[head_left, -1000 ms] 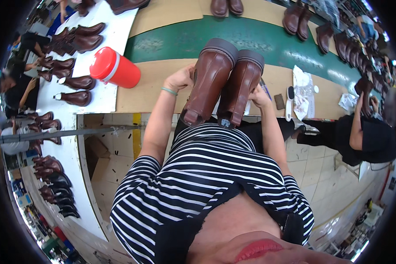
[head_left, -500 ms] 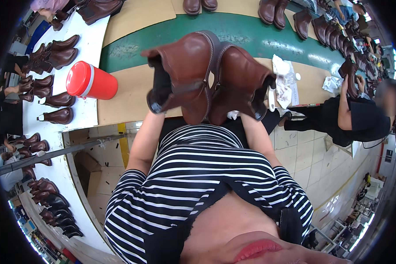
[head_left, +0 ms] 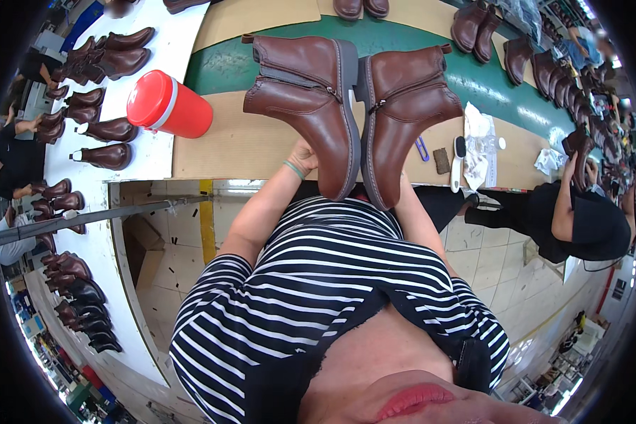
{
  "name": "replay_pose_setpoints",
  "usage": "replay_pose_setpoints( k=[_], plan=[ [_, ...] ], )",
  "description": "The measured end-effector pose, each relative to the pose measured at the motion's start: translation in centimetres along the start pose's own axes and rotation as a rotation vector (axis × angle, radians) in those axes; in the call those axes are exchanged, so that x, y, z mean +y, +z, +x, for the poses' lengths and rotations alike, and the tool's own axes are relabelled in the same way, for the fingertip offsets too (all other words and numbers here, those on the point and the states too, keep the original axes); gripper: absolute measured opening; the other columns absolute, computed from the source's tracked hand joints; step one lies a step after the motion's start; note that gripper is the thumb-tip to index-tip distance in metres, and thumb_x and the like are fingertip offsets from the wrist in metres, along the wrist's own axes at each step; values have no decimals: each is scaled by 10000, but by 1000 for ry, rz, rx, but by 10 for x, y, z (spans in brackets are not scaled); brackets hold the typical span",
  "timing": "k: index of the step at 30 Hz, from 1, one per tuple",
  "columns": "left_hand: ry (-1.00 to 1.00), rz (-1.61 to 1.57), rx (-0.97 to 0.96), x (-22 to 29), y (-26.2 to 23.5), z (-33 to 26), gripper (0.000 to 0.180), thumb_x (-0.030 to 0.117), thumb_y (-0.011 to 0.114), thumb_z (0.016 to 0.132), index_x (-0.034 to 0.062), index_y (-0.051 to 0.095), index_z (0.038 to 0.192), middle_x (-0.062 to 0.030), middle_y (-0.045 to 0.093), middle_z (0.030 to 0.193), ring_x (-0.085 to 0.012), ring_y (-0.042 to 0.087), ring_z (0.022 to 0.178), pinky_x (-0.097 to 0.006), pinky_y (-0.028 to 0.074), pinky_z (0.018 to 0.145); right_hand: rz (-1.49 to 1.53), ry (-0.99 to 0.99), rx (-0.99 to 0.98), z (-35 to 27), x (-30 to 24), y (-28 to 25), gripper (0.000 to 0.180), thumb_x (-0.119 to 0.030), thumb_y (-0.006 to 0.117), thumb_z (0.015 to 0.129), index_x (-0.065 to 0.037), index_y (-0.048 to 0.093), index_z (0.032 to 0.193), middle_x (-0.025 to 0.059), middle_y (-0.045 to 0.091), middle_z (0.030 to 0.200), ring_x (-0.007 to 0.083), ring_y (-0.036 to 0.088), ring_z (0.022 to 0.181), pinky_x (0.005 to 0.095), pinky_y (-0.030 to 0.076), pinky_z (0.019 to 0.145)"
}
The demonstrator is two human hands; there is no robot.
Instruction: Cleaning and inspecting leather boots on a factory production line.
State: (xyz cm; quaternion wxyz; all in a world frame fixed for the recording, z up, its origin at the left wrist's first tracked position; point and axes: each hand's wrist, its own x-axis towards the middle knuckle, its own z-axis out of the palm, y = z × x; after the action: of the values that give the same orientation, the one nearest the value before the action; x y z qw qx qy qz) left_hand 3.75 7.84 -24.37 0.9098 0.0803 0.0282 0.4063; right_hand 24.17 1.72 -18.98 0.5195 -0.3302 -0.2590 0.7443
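Observation:
Two brown leather ankle boots are held up in front of me, soles turned toward each other, toes pointing down toward me. The left boot (head_left: 311,85) shows an undone side zip; the right boot (head_left: 403,106) shows its zip with the pull near the sole. My left hand (head_left: 304,155) grips the left boot from behind, its fingers mostly covered by the leather. Behind the right boot, my right hand is hidden; only my right forearm (head_left: 418,219) shows leading up to it.
A red drink jug (head_left: 169,106) stands left on the cardboard-covered bench. At right lie a white-handled brush (head_left: 458,162), a brown block (head_left: 442,160), a purple clip-like item (head_left: 422,148), a cloth (head_left: 477,141) and a clear bottle (head_left: 493,152). A co-worker (head_left: 579,212) holds a shoe.
Both boots have turned from showing their openings toward me to toes down, side zips facing up. The view has shifted slightly, and items behind the right boot now show.

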Motion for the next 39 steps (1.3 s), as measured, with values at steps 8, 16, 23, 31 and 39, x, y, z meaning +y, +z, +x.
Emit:
replay_pose_setpoints(
  k=[8,16,23,31,39],
  plan=[
    [5,-140,-220,2,40,28,620,224,609,907,76,329,1440,-76,480,1389,-208,566,1141,-394,488,970,148,25,-24,-9,-4,5,568,68,685,637,8,574,1192,103,639,1138,234,603,1071,350,514,873],
    [-26,19,-87,15,-19,10,516,94,579,892,32,404,1373,-110,537,1305,-210,577,1094,-376,494,930,298,68,-31,21,-18,1,563,52,687,644,10,573,1194,104,639,1140,236,600,1075,353,504,894],
    [-56,568,220,66,53,-3,821,-131,673,710,98,322,1416,-54,492,1334,-209,464,1256,-388,388,1052,194,52,-1,-21,-53,-50,599,-31,697,664,9,538,1241,117,621,1171,245,583,1093,350,461,945],
    [-129,556,405,74,55,-8,874,-150,697,685,93,296,1422,-54,475,1350,-196,452,1256,-362,384,1050,-219,142,164,-16,-69,-32,415,-4,703,703,45,606,1104,105,669,1041,180,629,937,283,469,871],
    [-114,660,418,65,50,-5,907,-158,716,660,44,269,1423,-79,460,1358,-199,449,1250,-350,394,1038,-253,205,176,-7,-57,-34,408,0,716,684,46,612,1075,90,669,1000,160,625,895,274,476,831]
  ],
)
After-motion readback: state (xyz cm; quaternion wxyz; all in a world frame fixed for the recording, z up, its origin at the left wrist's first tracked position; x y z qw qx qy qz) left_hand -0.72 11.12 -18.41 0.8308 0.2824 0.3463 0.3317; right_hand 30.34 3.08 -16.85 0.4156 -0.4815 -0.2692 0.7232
